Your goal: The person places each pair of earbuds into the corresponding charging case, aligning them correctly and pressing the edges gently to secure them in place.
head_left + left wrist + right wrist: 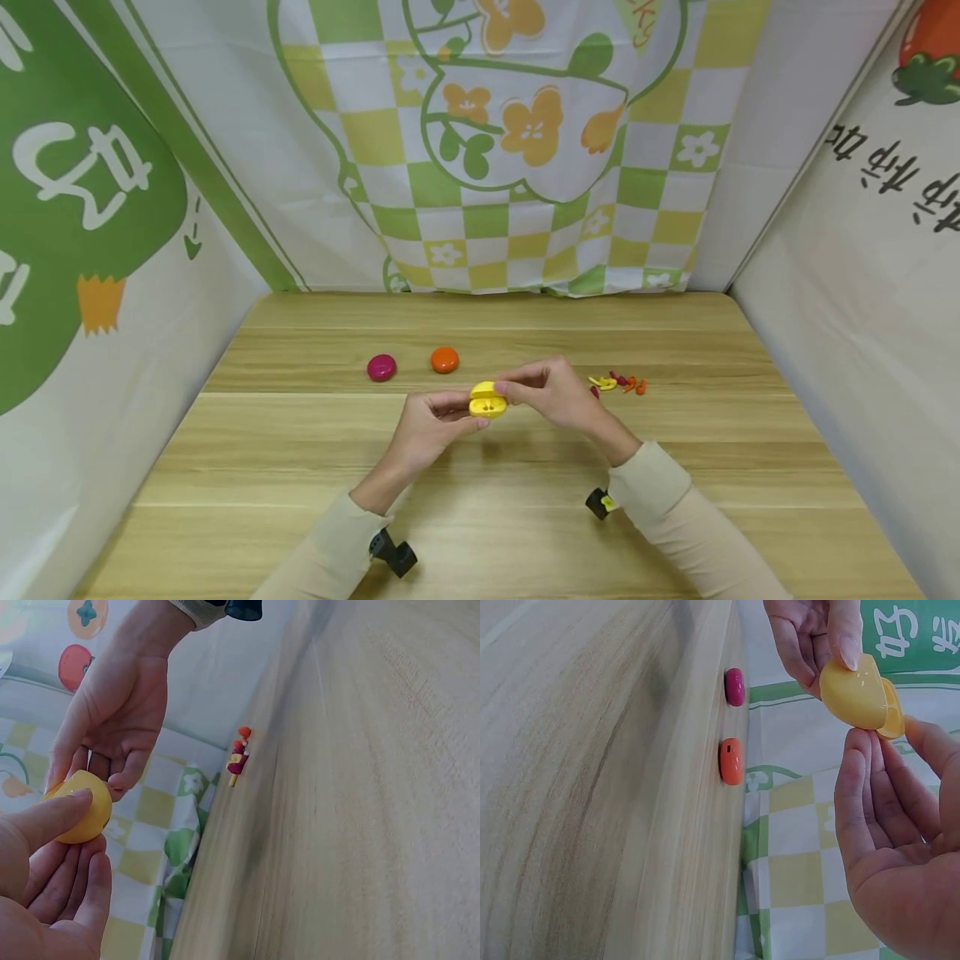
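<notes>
A yellow earbud case point(488, 410) is held just above the wooden tabletop point(495, 521), between the two hands, with its hinged lid point(483, 388) raised; whether anything is seated inside is too small to be told. The base is gripped by the left hand point(424, 429), its thumb pressed to the shell, while the lid is pinched by the fingers of the right hand point(558, 397), so both hands are brought together on the one case. The step in hand is judged to be the opening of this case. To the right, small yellow, magenta and orange earbuds point(630, 383) are clustered; for the next move, the case would probably need to be steadied by one hand and the other freed for a matching yellow pair. Farther back, an orange case point(445, 360) and a magenta case point(382, 367) are left closed, apart from each other.
</notes>
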The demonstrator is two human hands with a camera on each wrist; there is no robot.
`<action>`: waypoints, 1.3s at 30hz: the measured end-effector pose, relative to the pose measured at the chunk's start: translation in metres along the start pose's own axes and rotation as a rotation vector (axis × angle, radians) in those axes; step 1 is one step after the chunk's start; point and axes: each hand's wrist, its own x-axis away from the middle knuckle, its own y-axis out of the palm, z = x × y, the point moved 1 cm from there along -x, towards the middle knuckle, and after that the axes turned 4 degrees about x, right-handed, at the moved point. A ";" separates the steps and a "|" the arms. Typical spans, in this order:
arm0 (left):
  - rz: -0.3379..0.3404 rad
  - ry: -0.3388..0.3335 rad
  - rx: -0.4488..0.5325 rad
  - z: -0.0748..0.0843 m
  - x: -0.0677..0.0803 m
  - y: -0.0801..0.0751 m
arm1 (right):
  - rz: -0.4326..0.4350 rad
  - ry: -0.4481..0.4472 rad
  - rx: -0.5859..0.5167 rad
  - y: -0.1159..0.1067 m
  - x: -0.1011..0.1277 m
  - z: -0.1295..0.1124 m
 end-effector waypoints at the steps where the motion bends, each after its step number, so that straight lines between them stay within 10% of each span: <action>1: 0.000 0.002 -0.002 0.000 0.000 0.000 | 0.002 0.007 0.004 0.000 0.000 0.000; 15: 0.037 -0.044 -0.008 -0.003 -0.001 0.002 | 0.044 0.070 0.057 -0.033 0.013 0.007; 39: 0.048 -0.069 0.008 -0.004 0.000 -0.004 | 0.079 0.295 0.502 -0.118 0.034 0.051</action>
